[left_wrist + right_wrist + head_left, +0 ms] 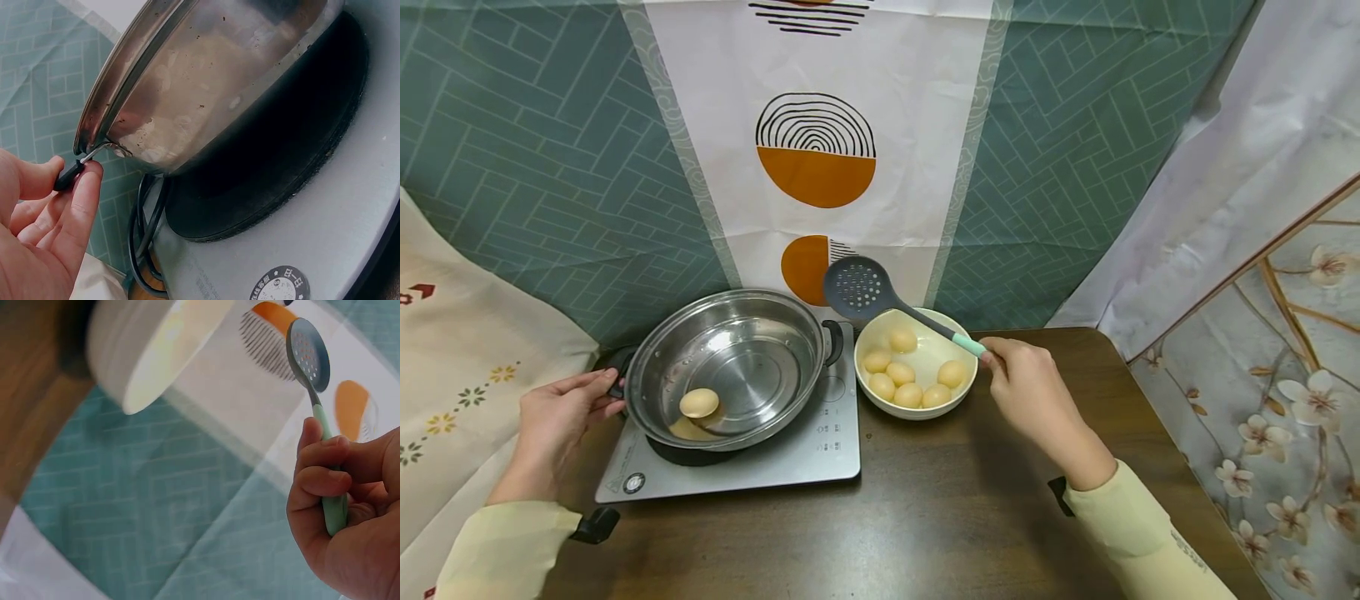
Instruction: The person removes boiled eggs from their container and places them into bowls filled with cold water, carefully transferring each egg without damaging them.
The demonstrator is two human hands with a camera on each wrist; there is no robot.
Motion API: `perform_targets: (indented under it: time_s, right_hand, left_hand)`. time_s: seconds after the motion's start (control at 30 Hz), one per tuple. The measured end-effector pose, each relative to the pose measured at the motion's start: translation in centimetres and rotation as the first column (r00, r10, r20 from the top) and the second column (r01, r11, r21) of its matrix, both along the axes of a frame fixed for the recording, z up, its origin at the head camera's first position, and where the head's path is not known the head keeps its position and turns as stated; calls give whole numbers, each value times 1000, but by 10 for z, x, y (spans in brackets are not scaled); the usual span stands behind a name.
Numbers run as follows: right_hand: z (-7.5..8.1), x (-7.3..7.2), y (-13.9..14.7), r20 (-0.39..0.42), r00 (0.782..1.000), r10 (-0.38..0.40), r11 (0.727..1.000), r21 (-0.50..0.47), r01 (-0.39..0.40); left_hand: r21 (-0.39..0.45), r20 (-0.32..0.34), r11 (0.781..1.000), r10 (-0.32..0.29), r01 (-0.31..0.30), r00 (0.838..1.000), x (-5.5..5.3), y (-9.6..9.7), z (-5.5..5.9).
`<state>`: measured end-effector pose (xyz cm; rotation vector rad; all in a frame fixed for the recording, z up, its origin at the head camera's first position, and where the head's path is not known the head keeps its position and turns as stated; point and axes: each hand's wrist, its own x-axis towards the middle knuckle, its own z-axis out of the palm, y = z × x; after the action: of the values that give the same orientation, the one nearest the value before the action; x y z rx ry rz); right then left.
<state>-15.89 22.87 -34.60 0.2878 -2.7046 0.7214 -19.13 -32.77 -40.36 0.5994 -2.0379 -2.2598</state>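
My left hand (561, 418) pinches the black side handle (70, 175) of a wide stainless steel pot (722, 310) between thumb and fingers. Inside the pot, one peeled egg (699, 403) lies toward the front left in shallow water. Raised at the right, my right hand (1030, 385) grips the mint-green handle (335, 512) of a grey slotted spoon (859, 287), with its fingers curled round it. The spoon's perforated head has nothing on it and is held above the back left rim of a cream bowl (917, 410). Several peeled eggs (901, 374) sit in that bowl.
A silver induction cooker (752, 477) with a round black plate (269, 150) lies under the pot, its cord (140, 237) looped at the left. All stand on a dark wooden table (917, 508). A patterned curtain (1037, 250) hangs directly behind.
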Motion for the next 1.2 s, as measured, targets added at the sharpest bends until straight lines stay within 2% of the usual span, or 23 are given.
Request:
perform_targets:
  time_s: [0.27, 0.57, 0.93, 1.2]
  right_hand:
    - [13, -5, -40, 4, 997, 79, 997, 25, -79]
    - [8, -9, -79, -68, 986, 149, 976, 169, -136]
    - [-5, -12, -115, -36, 981, 190, 912, 377, -163]
    - [-13, -9, -143, -130, 971, 200, 855, 506, -108]
  left_hand:
    - [-16, 29, 1000, -2, 2, 1000, -1, -3, -1]
    - [-2, 20, 1000, -12, 12, 1000, -2, -3, 0]
    - [-2, 17, 1000, -5, 5, 1000, -2, -1, 1]
    - [1, 11, 1000, -9, 9, 1000, 0, 0, 0]
